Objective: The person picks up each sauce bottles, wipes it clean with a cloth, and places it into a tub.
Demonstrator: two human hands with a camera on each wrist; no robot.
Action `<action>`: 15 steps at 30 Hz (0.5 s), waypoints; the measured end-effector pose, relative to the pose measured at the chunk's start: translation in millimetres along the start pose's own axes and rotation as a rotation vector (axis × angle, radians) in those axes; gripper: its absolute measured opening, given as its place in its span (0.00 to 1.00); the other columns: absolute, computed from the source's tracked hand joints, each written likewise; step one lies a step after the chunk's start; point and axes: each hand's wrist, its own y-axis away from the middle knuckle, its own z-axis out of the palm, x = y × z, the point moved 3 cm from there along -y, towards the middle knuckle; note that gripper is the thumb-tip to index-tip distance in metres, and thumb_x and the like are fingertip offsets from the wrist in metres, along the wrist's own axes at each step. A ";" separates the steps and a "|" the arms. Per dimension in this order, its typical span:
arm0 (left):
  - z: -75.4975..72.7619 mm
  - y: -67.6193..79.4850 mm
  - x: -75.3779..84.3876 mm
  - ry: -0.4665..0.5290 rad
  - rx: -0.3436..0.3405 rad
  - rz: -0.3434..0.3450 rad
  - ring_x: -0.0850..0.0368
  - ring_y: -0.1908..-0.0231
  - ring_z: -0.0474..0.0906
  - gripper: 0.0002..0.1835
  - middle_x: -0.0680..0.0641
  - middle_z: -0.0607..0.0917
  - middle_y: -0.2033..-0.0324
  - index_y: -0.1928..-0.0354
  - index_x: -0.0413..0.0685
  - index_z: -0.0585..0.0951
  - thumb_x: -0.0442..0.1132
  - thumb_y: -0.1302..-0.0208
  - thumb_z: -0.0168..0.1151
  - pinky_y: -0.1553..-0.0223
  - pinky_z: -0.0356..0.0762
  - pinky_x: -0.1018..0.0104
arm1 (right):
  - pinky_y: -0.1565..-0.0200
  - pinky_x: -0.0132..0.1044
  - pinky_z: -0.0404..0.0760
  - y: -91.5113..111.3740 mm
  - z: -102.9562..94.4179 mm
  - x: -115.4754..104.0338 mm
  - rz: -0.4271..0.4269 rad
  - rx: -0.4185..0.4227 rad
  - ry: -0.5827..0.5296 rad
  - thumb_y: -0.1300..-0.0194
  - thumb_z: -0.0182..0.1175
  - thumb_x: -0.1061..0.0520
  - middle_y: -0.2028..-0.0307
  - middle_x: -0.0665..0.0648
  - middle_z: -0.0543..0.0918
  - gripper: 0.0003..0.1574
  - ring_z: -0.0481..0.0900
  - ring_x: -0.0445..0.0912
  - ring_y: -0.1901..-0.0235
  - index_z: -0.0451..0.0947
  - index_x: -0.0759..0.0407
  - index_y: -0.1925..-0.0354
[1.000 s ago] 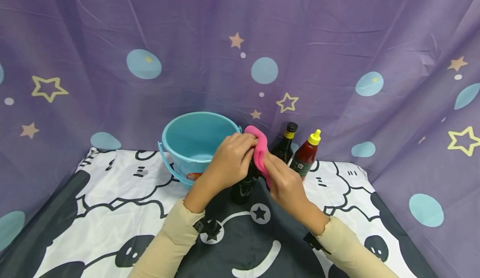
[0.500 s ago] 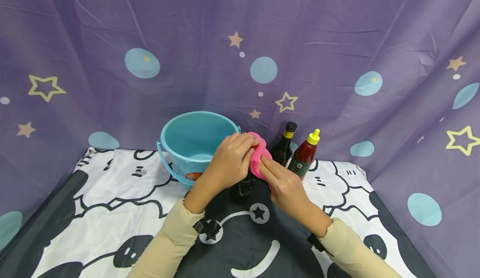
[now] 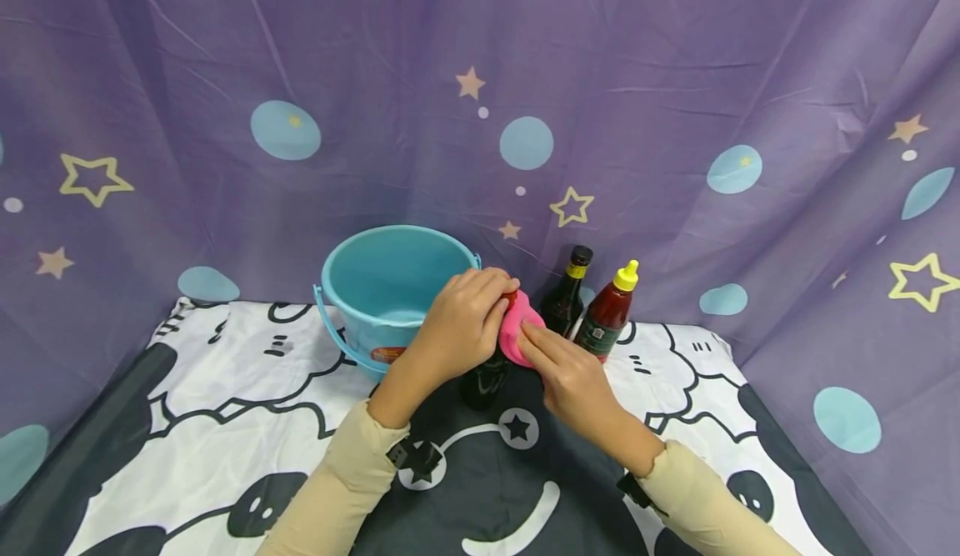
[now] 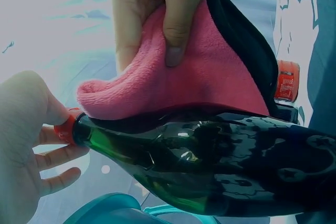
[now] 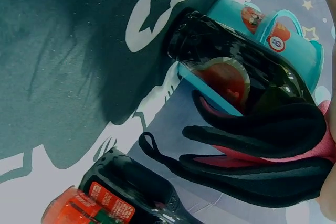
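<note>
My left hand [image 3: 461,318] pinches the red cap [image 4: 65,127] of a dark green glass bottle [image 4: 199,156], which stands on the patterned cloth in the head view. My right hand [image 3: 573,373] grips a folded pink cleaning cloth [image 4: 199,77] with a black underside. That cloth lies along the bottle's neck and shoulder, on the side toward my right hand. In the right wrist view the cloth's black folds [image 5: 252,127] and hanging loop show below the bottle, whose round label [image 5: 226,82] is partly covered.
A light blue bucket [image 3: 375,335] with its handle down stands just left of the bottle. Behind my right hand are a dark bottle [image 3: 562,302] with a black cap and a red sauce bottle [image 3: 607,314] with a yellow nozzle. A purple curtain [image 3: 637,81] hangs behind.
The pink cloth's upper end has come down from above the bottle's cap to beside it, and its shape has bunched up. My left hand has stayed on the cap.
</note>
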 end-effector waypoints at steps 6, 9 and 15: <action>0.8 0.8 -0.3 0.009 0.007 0.000 0.48 0.51 0.83 0.12 0.44 0.87 0.53 0.49 0.40 0.84 0.34 0.28 0.56 0.45 0.80 0.53 | 0.49 0.53 0.85 4.8 2.0 3.2 -0.008 0.009 -0.011 0.57 0.64 0.78 0.45 0.65 0.86 0.36 0.87 0.59 0.49 0.84 0.66 0.45; 1.2 1.2 -0.6 0.011 0.009 0.000 0.48 0.51 0.83 0.12 0.44 0.87 0.53 0.49 0.40 0.84 0.34 0.28 0.56 0.46 0.80 0.53 | 0.50 0.53 0.85 6.0 2.3 4.2 -0.013 0.013 -0.013 0.58 0.62 0.78 0.46 0.65 0.86 0.36 0.87 0.59 0.50 0.84 0.66 0.45; 0.3 1.0 -0.2 0.013 0.000 -0.006 0.48 0.51 0.82 0.12 0.44 0.86 0.52 0.49 0.40 0.84 0.34 0.28 0.55 0.46 0.80 0.53 | 0.51 0.52 0.85 7.7 3.1 5.8 -0.016 0.020 -0.023 0.59 0.59 0.78 0.47 0.65 0.87 0.36 0.87 0.58 0.51 0.85 0.66 0.47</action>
